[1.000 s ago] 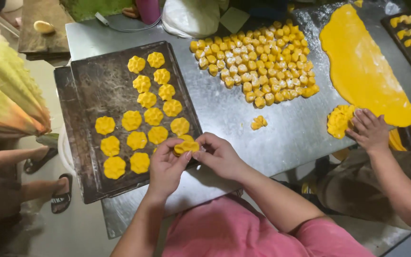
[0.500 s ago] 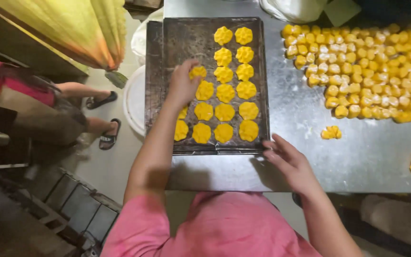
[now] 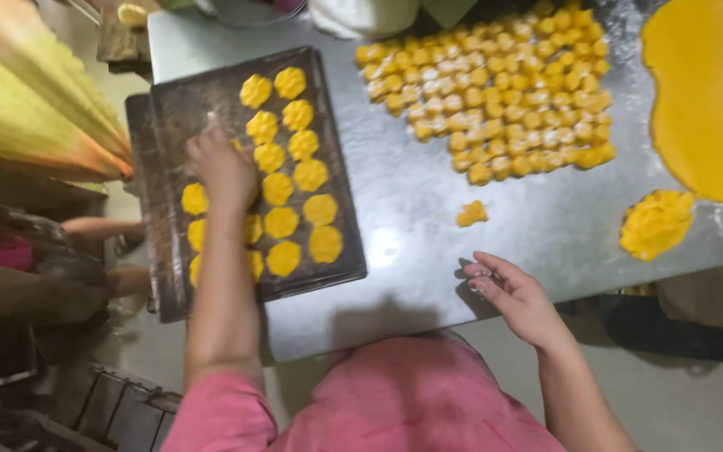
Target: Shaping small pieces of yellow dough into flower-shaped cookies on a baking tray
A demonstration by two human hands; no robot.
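Here, at the far left, your left hand [image 3: 223, 167] reaches out over the dark baking tray [image 3: 169, 117], arm stretched nearly straight from the pink sleeve, palm down over the left column of yellow flower-shaped dough pieces [image 3: 278, 188]. The fingers are curled downward onto the tray surface, but their undersides are hidden, so you cannot tell whether they grip a piece or only press one flat. The pieces sit in tidy rows with small gaps between them, likely so they do not stick together. Further right, on the bare metal table [image 3: 412, 209], one small stray dough lump [image 3: 471, 213] lies apart from the big cluster of small yellow dough balls [image 3: 495, 92] above it. Your right hand [image 3: 512, 297] rests at the table's near edge, fingers loosely spread and empty, wrist bent inward. At the far right sit a little heap of cut pieces [image 3: 656, 222] and a rolled-out yellow dough sheet [image 3: 705, 100].
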